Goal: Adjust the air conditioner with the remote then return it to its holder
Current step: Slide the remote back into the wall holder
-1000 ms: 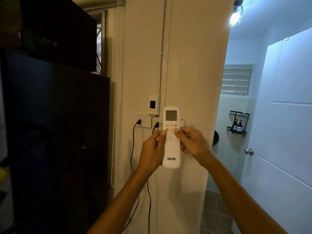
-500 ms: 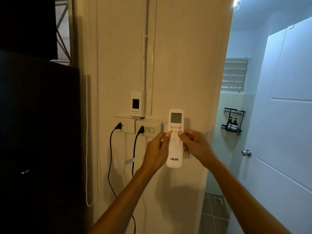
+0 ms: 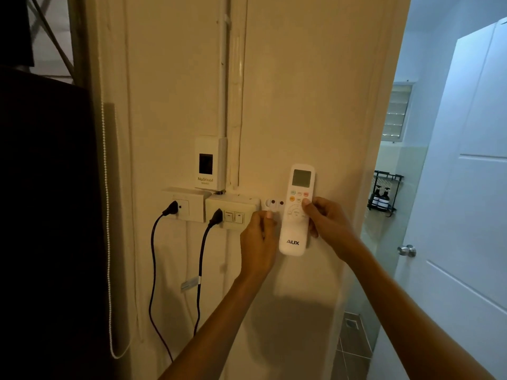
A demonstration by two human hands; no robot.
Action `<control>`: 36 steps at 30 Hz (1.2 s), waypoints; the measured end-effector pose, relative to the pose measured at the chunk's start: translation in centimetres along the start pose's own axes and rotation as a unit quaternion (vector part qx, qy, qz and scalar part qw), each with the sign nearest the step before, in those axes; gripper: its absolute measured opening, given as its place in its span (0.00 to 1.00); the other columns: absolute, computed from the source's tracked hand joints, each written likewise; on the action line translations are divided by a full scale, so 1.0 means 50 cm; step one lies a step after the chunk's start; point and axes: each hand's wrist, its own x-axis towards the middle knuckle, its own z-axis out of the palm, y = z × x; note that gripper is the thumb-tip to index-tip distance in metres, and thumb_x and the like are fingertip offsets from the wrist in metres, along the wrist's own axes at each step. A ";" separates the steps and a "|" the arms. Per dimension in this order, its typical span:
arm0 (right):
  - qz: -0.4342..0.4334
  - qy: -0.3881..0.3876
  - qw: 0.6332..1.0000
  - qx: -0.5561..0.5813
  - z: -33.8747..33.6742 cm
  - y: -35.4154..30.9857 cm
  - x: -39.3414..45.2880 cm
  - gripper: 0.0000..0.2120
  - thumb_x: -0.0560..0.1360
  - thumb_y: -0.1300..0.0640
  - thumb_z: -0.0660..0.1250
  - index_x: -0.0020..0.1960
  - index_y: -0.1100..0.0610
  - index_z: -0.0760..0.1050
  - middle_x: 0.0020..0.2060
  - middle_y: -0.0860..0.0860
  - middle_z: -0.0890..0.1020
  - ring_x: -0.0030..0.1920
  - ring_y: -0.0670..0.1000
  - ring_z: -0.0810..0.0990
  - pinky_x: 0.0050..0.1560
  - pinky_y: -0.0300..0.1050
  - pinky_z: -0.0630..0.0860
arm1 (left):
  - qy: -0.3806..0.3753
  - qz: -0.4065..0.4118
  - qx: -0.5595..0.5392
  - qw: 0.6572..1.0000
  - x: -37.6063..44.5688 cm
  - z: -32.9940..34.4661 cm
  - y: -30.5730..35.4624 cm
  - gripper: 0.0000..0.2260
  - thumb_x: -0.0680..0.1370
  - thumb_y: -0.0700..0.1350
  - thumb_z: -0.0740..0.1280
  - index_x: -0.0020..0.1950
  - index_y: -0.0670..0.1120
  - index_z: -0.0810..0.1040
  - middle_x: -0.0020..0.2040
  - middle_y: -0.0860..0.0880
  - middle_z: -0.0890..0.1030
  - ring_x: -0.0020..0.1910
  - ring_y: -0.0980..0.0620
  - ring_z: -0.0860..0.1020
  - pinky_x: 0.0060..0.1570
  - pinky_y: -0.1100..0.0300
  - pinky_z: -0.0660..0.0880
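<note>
A white AUX remote point(image 3: 295, 215) with a grey screen stands upright against the cream wall. My right hand point(image 3: 327, 224) grips its right edge, thumb on the buttons. Just left of the remote, the top of a small white wall holder point(image 3: 274, 203) with two dark screws shows. My left hand point(image 3: 259, 241) is curled around the holder's lower part with its thumb on the front, hiding the rest. This hand does not touch the remote. The air conditioner is out of view.
Left of the holder are a switch-and-socket box point(image 3: 233, 211) and a second socket point(image 3: 183, 205), each with a black plug and hanging cord. A National breaker box point(image 3: 208, 163) sits above. A dark cabinet point(image 3: 46, 215) fills the left; a white door point(image 3: 466, 201) stands at right.
My left hand has let go of the remote and shifted left onto the holder. The remote has moved slightly right, uncovering the holder's top. The view has moved closer to the wall.
</note>
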 end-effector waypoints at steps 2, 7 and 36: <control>-0.004 0.010 1.000 -0.008 -0.013 0.005 0.022 0.13 0.77 0.52 0.59 0.56 0.58 0.75 0.38 0.45 0.80 0.30 0.41 0.77 0.28 0.32 0.72 | 0.041 0.001 0.019 0.999 0.001 0.017 -0.015 0.06 0.78 0.48 0.58 0.53 0.50 0.71 0.50 0.52 0.78 0.49 0.56 0.77 0.49 0.61 0.78; -0.029 0.030 0.999 -0.016 -0.037 0.010 0.061 0.14 0.77 0.52 0.59 0.54 0.59 0.75 0.44 0.51 0.81 0.34 0.43 0.76 0.32 0.36 0.71 | 0.036 -0.018 0.029 0.999 0.004 0.065 -0.050 0.28 0.75 0.49 0.64 0.72 0.50 0.56 0.73 0.50 0.63 0.72 0.53 0.60 0.70 0.53 0.62; -0.084 0.125 0.985 -0.088 0.054 -0.042 0.151 0.08 0.74 0.50 0.64 0.47 0.54 0.74 0.45 0.52 0.84 0.44 0.54 0.84 0.43 0.57 0.82 | 0.103 0.047 0.233 0.966 0.009 0.108 -0.103 0.34 0.74 0.54 0.65 0.73 0.45 0.52 0.73 0.44 0.61 0.73 0.47 0.59 0.65 0.56 0.66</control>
